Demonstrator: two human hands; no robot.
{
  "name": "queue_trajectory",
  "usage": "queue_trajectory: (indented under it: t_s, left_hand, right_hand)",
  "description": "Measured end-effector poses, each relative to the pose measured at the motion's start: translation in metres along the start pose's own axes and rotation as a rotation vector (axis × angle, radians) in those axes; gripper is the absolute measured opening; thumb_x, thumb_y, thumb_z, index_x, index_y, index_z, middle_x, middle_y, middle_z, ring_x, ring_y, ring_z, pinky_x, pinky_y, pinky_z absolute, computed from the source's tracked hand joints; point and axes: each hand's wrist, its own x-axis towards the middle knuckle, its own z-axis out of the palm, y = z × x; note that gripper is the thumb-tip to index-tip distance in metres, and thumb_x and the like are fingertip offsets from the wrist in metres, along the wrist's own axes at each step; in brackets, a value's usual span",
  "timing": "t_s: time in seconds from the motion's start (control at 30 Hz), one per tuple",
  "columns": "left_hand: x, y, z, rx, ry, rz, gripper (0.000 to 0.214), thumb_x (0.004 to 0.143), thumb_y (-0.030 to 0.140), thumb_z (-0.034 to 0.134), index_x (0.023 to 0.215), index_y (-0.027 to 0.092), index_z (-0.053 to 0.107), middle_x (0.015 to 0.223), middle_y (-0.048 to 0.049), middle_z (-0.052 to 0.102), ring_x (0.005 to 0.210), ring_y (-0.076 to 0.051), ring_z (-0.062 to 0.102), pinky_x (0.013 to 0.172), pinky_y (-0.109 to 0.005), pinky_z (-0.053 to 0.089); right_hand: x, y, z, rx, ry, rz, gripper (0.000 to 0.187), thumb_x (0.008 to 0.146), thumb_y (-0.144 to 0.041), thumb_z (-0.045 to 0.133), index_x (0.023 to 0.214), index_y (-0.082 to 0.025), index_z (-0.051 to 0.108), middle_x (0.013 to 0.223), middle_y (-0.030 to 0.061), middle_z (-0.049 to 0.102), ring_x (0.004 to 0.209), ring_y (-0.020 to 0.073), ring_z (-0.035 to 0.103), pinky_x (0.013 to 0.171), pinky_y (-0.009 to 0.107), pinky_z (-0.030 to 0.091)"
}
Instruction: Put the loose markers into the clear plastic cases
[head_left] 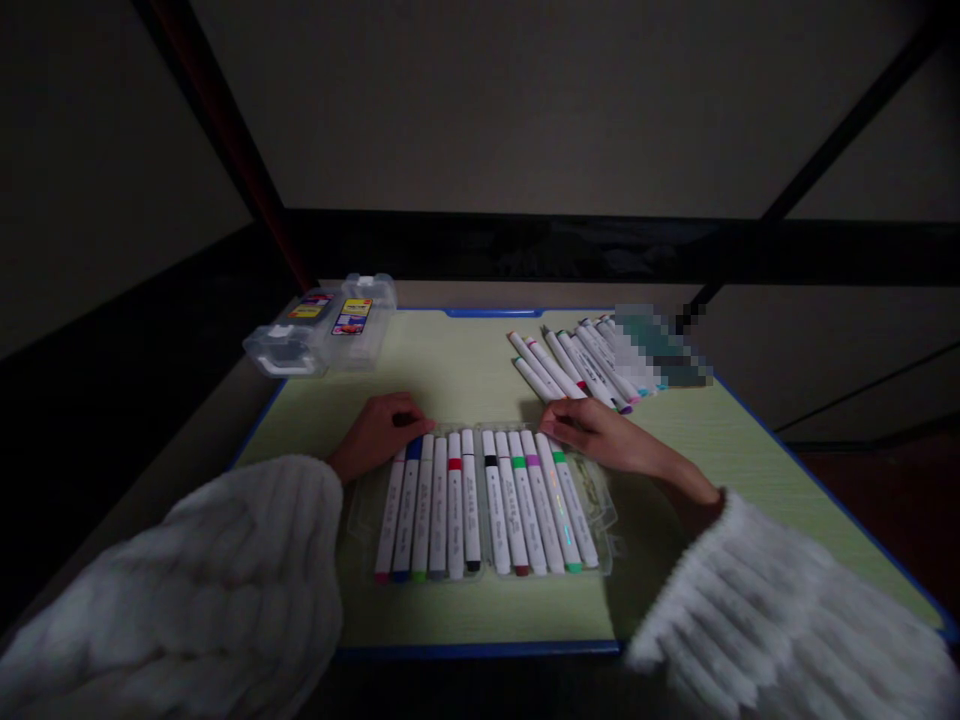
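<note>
In front of me a clear plastic marker case (606, 555) lies open and flat, with a row of white markers (454, 515) in each half. The markers lie side by side, with caps and bands in red, blue, green, purple and black. At the far rim on the left, my left hand (382, 432) is closed, its curled fingers at the case edge and marker tops. My right hand (600, 432) is closed too, with its fingertips at the far rim beside the right-hand markers. Both hands partly hide the edge they touch.
More loose white markers (592, 365) lie in a group at the back right, beside a pixelated patch. Clear plastic boxes (364, 345) with yellow labels stand at the back left. The pale green tabletop (450, 385) has a blue edge; a wall rises behind it.
</note>
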Motion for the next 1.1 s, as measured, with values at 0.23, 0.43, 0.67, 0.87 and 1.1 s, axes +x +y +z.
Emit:
queue_trajectory:
  t_s: [0.23, 0.43, 0.67, 0.87, 1.1]
  left_hand:
    - [0.000, 0.001, 0.000, -0.032, -0.001, -0.012, 0.019, 0.069, 0.029, 0.059, 0.056, 0.015, 0.058, 0.059, 0.0025, 0.051, 0.057, -0.011, 0.049, 0.055, -0.023, 0.037]
    - [0.000, 0.000, 0.000, -0.029, 0.005, -0.012, 0.018, 0.069, 0.028, 0.060, 0.056, 0.015, 0.058, 0.059, 0.0028, 0.051, 0.057, -0.010, 0.048, 0.054, -0.022, 0.037]
    - [-0.001, 0.000, 0.001, -0.027, 0.005, -0.016, 0.018, 0.069, 0.028, 0.060, 0.056, 0.015, 0.058, 0.058, 0.0030, 0.051, 0.056, -0.010, 0.048, 0.055, -0.023, 0.037]
    - [-0.001, 0.001, 0.001, -0.035, 0.003, -0.027, 0.018, 0.069, 0.027, 0.060, 0.057, 0.015, 0.059, 0.058, 0.0030, 0.051, 0.056, -0.010, 0.048, 0.054, -0.022, 0.038]
    - [0.000, 0.000, 0.001, -0.027, 0.012, -0.010, 0.017, 0.068, 0.027, 0.060, 0.056, 0.015, 0.059, 0.059, 0.0028, 0.052, 0.057, -0.011, 0.049, 0.055, -0.022, 0.038]
  right_hand:
    - [0.001, -0.007, 0.000, -0.143, -0.009, -0.047, 0.026, 0.086, -0.025, 0.037, 0.070, -0.015, 0.055, 0.066, 0.0035, 0.054, 0.058, 0.0114, 0.046, 0.057, 0.028, 0.035]
    - [0.000, -0.011, -0.001, -0.152, -0.034, -0.054, 0.030, 0.086, -0.027, 0.036, 0.070, -0.014, 0.057, 0.068, 0.0049, 0.057, 0.060, 0.0124, 0.048, 0.058, 0.029, 0.037]
    - [0.001, -0.011, -0.001, -0.150, -0.021, -0.008, 0.027, 0.085, -0.028, 0.038, 0.070, -0.015, 0.056, 0.064, 0.0025, 0.053, 0.056, 0.0108, 0.045, 0.054, 0.027, 0.035]
    - [0.001, -0.008, 0.000, -0.105, 0.003, -0.007, 0.024, 0.084, -0.028, 0.039, 0.071, -0.015, 0.054, 0.064, 0.0018, 0.052, 0.056, 0.0105, 0.044, 0.053, 0.027, 0.034]
    - [0.001, -0.005, 0.001, -0.001, -0.007, 0.019, 0.022, 0.084, -0.032, 0.042, 0.074, -0.015, 0.052, 0.063, 0.0003, 0.049, 0.056, 0.0101, 0.042, 0.051, 0.025, 0.033]
